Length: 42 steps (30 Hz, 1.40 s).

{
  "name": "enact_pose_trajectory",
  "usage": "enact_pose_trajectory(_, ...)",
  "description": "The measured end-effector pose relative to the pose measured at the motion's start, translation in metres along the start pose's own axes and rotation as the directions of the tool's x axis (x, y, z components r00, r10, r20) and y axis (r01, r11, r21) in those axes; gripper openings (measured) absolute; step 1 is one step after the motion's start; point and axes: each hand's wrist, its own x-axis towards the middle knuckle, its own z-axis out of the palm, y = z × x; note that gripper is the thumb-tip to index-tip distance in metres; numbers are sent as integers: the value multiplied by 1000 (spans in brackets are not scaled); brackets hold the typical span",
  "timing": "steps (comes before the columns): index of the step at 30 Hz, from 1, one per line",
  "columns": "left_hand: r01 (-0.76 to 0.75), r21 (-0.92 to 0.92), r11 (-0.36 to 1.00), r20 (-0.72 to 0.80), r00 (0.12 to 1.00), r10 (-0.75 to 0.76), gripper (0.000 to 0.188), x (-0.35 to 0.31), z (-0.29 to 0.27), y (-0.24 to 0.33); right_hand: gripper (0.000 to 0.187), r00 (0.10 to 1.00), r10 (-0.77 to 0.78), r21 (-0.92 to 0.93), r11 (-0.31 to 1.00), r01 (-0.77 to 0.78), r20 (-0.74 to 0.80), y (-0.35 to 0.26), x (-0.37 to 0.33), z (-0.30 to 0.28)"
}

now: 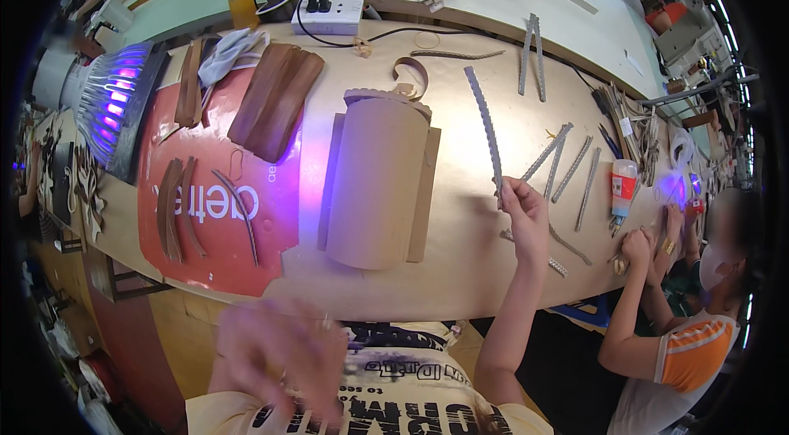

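My right hand [527, 209] is raised over the table's right half, finger and thumb pinching the lower end of a thin grey strip with a wavy edge [483, 121]. The strip stands nearly upright above the hand. My left hand [283, 353] is close to my body, just off the table's near edge, smeared by motion; its fingers cannot be made out. Between the hands and farther off lies a tan rounded cardboard form [374, 180] with a scalloped far edge. Several similar grey strips [573, 169] lie right of my right hand, some joined in V shapes.
A red board [279, 213] at left bears brown strips [170, 209] and wide brown pieces [275, 102]. Beyond are a lamp with purple light [115, 102] and a white power strip [329, 16]. A glue bottle [622, 188] stands at right, near a co-worker's hands [637, 246].
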Motion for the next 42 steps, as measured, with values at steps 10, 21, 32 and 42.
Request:
enact_pose_trajectory(10,521,674,524,-692,692,203,19,-15,-31,-11,28,997,-16,-89,996,10,-73,-2,-4,4)
enact_pose_trajectory(21,536,597,-597,-313,841,442,24,0,-251,19,34,884,-434,-814,568,121,-171,3,-8,17)
enact_pose_trajectory(32,444,600,-665,-260,895,363,13,15,-277,28,26,878,-477,-678,634,372,36,-58,16,56)
enact_pose_trajectory(42,144,563,-814,-231,973,13,16,14,-282,43,28,703,-223,-471,603,644,675,-126,166,201)
